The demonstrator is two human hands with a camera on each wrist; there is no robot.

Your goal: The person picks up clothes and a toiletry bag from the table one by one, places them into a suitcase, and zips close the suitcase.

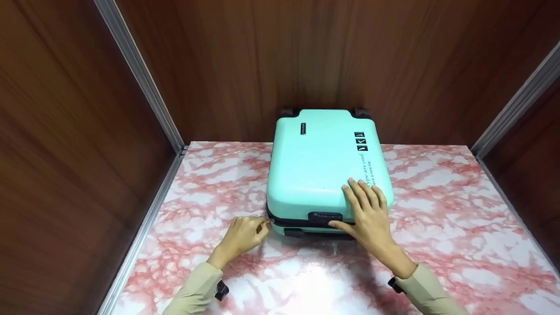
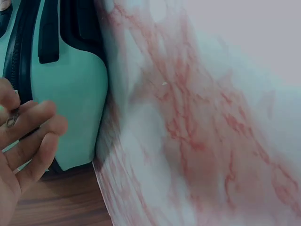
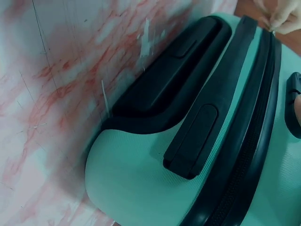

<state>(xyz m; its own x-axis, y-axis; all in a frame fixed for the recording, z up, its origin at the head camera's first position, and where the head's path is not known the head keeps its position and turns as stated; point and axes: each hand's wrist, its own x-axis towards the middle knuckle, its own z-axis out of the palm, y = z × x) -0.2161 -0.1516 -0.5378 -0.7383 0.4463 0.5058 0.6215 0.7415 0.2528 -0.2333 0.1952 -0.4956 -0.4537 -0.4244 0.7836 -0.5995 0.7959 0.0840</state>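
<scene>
A mint-green hard-shell suitcase (image 1: pixel 323 166) lies flat on the marbled surface, its wheels toward the back wall. At its front left corner my left hand (image 1: pixel 245 234) pinches a small metal zipper pull (image 2: pixel 12 117) between thumb and fingers. The black zipper (image 3: pixel 249 141) runs around the side of the case. My right hand (image 1: pixel 372 218) rests on the front right of the lid with fingers spread, the thumb at the black latch (image 1: pixel 325 216). In the right wrist view, a black carry handle (image 3: pixel 207 108) sits below the zipper.
Red-and-white marbled tabletop (image 1: pixel 210 188) surrounds the suitcase. Behind it stands a brown wood-grain panel (image 1: pixel 227 70), close to the wheels. More brown panels with metal edge strips (image 1: pixel 144 78) close off the left and right.
</scene>
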